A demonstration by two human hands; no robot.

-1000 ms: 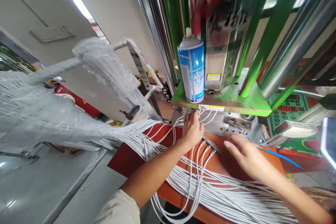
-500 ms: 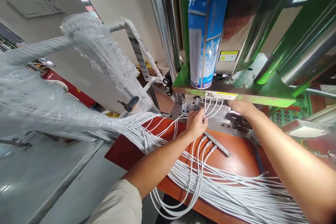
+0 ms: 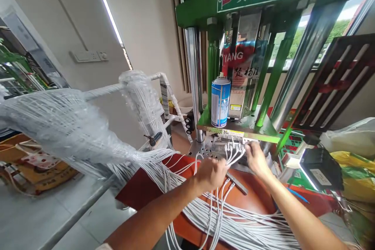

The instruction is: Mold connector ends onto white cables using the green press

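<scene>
My left hand [image 3: 213, 172] is closed around a few white cables [image 3: 233, 160] just in front of the press. Their upper ends reach a narrow metal bar [image 3: 221, 143] with pale plug ends along it. At the bar's right end, my right hand [image 3: 257, 159] has its fingers closed on it; the fingertips are partly hidden. A second metal bar [image 3: 240, 186], with cable ends along it, lies on the red-brown board [image 3: 258, 193] below my hands. Behind the held bar is the steel press bed [image 3: 209, 148].
A green press [image 3: 202, 17] stands ahead, with a blue spray can [image 3: 220, 101] on its plate. A thick bundle of white cables [image 3: 249, 224] crosses the board. Plastic-wrapped cables [image 3: 67, 125] hang at left. A black box-shaped device [image 3: 320, 170] stands at right.
The view has tilted up and back. My right hand has come out from under the press plate with the metal bar. My left hand has drawn the cables toward me.
</scene>
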